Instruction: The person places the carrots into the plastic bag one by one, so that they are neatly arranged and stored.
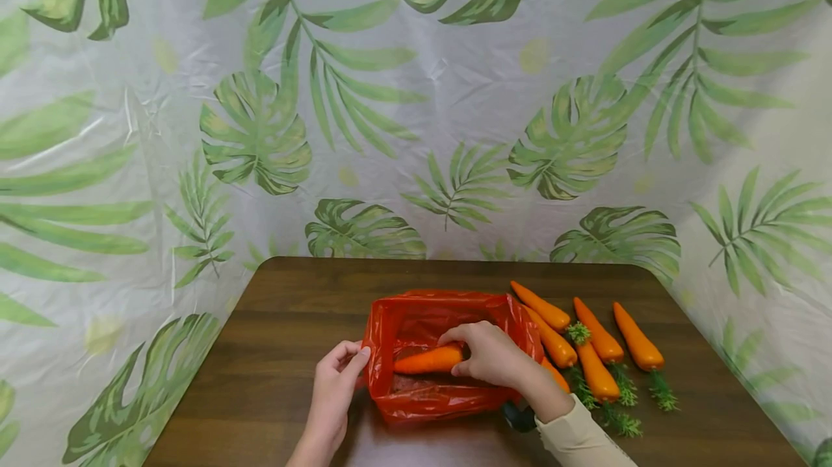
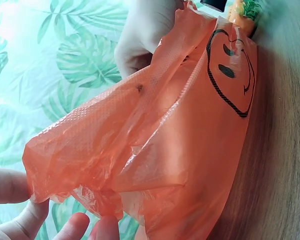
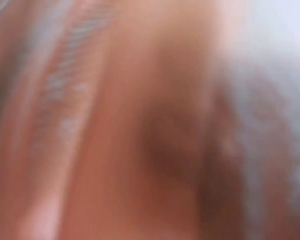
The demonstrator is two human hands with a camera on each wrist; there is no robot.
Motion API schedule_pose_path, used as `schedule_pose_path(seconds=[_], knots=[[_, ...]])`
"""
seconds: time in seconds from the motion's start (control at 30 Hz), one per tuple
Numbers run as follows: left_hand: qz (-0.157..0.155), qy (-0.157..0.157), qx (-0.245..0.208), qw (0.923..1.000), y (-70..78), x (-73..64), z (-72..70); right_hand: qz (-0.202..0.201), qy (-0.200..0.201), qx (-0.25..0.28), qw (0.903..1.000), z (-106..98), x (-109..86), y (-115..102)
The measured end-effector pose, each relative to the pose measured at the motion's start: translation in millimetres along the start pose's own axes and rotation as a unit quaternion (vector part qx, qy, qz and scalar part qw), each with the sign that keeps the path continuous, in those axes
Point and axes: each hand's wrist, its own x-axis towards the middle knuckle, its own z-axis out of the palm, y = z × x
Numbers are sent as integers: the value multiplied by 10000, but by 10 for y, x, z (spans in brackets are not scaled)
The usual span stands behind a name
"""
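A red plastic bag [image 1: 448, 409] stands open in a box-like shape on the table, its mouth facing up. Inside it lies an orange carrot [image 1: 425, 361], pointed end to the left. My right hand [image 1: 490, 353] reaches into the bag and grips the carrot's thick end. At the bag's left rim, my left hand [image 1: 338, 387] pinches the plastic between thumb and fingers. The left wrist view shows the red bag [image 2: 190, 145] from the side, with a black smiling face printed on it. In the right wrist view everything is a close reddish blur.
Several carrots [image 1: 598, 330] with green leafy tops lie to the right of the bag, some against its side. A dark object [image 1: 518, 416] shows partly under the right wrist. The brown wooden table [image 1: 273, 351] ends at a leaf-patterned curtain [image 1: 455, 92].
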Motion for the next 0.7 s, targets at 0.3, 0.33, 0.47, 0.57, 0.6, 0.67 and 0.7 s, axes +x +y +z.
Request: schedule_pose_path(seconds=[0.3, 0.33, 0.47, 0.57, 0.6, 0.67, 0.7], knots=[[-7, -30, 1, 10000, 8, 0, 7, 154, -152, -357, 9991, 117, 27, 4], [-10, -38, -8, 10000, 10, 2, 7, 178, -164, -398, 9989, 133, 32, 10], [-35, -51, -2, 10000, 18, 2, 6, 218, -220, -546, 9980, 173, 41, 30], [-42, -38, 31, 10000, 24, -4, 3, 183, -218, -563, 9980, 149, 35, 28], [-39, -34, 35, 10000, 27, -7, 2, 161, -215, -548, 9981, 127, 32, 22], [-32, -35, 32, 10000, 32, -9, -1, 135, -186, -437, 9988, 63, 18, -1], [-23, -40, 26, 10000, 35, -8, -2, 131, -153, -380, 9991, 21, 8, -17]])
